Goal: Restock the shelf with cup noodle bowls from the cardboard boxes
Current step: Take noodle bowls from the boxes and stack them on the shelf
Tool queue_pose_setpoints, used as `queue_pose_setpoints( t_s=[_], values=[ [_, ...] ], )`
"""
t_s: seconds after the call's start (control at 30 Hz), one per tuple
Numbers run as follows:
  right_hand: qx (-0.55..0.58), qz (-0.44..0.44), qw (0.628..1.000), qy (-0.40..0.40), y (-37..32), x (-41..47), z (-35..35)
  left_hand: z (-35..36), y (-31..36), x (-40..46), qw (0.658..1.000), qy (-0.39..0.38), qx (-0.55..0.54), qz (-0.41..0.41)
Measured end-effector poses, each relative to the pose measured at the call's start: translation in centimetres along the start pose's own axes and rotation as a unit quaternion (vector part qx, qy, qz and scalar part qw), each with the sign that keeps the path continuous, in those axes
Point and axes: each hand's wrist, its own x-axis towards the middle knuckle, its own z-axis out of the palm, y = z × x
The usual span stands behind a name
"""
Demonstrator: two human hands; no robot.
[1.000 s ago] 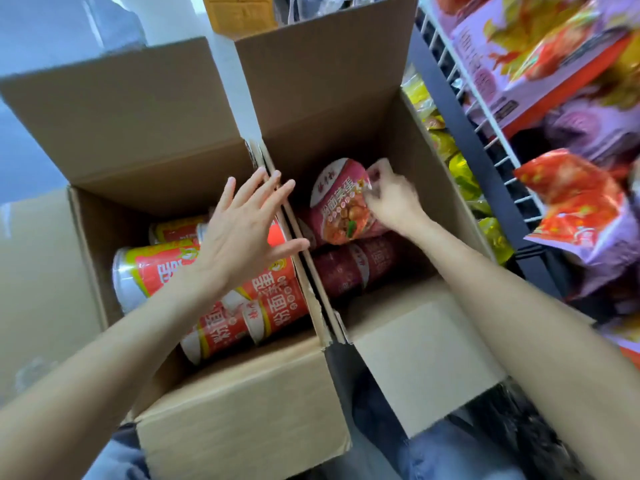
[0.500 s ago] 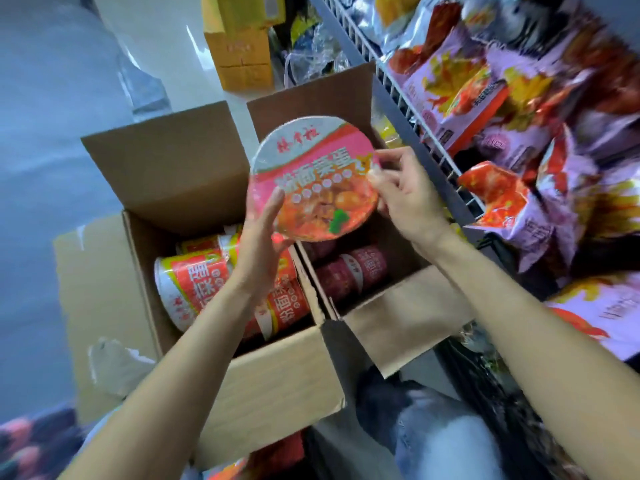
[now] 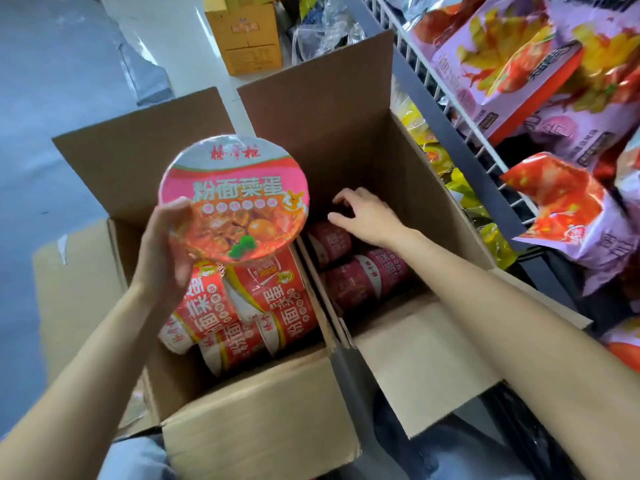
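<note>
Left hand (image 3: 165, 251) grips a pink-lidded cup noodle bowl (image 3: 233, 199) by its near rim, thumb on the lid, lid tilted to the camera, held above the left cardboard box (image 3: 256, 420) where red-orange bowls (image 3: 242, 306) lie on their sides. Right hand (image 3: 369, 216) is empty, fingers loosely curled and spread, reaching down into the right cardboard box (image 3: 415, 358) just over the dark-red bowls (image 3: 360, 271) — not yet touching one that I can tell. Best move, I'd judge: take the nearest bowl by the body rather than the thin lid film, then carry both to the wire shelf (image 3: 450, 109) at right — the one-handed rim hold looks the likeliest to slip.
</note>
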Motion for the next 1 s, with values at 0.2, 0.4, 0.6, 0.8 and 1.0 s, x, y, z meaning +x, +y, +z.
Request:
queue_pose_setpoints(
  t_s=[0.2, 0.4, 0.6, 0.8, 1.0],
  values=[
    [-0.076, 0.126, 0.982, -0.115, 2.6, 7.7, 7.9, -3.0, 1.3, 1.3, 0.999, 0.034, 0.012, 0.002],
    [-0.069, 0.199, 0.967, -0.143, 7.3, 14.5, 15.7, -4.5, 0.4, 1.5, 0.998, 0.068, -0.012, 0.006],
    [0.004, 0.230, 0.961, -0.151, 13.0, 18.7, 22.6, -4.5, 0.4, 2.2, 0.996, 0.072, 0.047, -0.013],
    [-0.006, 0.236, 0.970, -0.057, 6.6, 13.1, 15.1, -6.8, 0.4, 2.8, 0.993, 0.088, 0.073, -0.018],
    [-0.028, 0.218, 0.974, 0.054, 1.3, 3.9, 5.1, -4.5, 0.4, 1.6, 0.981, 0.154, 0.117, 0.023]
  ],
)
